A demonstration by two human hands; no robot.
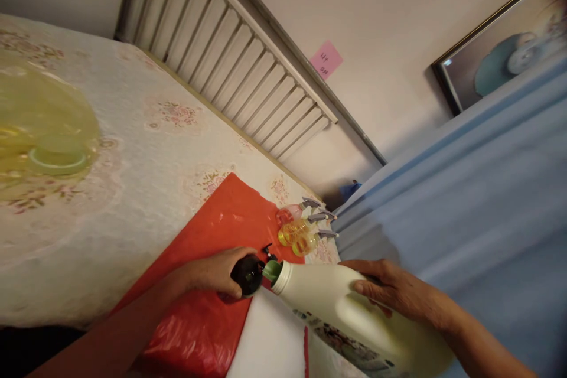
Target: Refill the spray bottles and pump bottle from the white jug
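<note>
My left hand [221, 271] is closed around a small dark bottle [247, 276], whose mouth faces right. In my right hand [394, 289] is a large pale jug [330, 289] with a printed label on its side, tilted so that its open neck meets the dark bottle's mouth. A green spout shows inside the jug's neck. Whether liquid runs between them I cannot tell. Just beyond the dark bottle is a black pump top [268, 252]. Beneath my left hand lies a red plastic sheet [208, 242].
Several spray bottles [295, 230] with grey triggers, pink and yellow, stand at the sheet's far corner. A yellow transparent container [57, 112] is at the left on the floral tablecloth [142, 189]. A white radiator [239, 59] lines the wall; a blue curtain [478, 207] hangs right.
</note>
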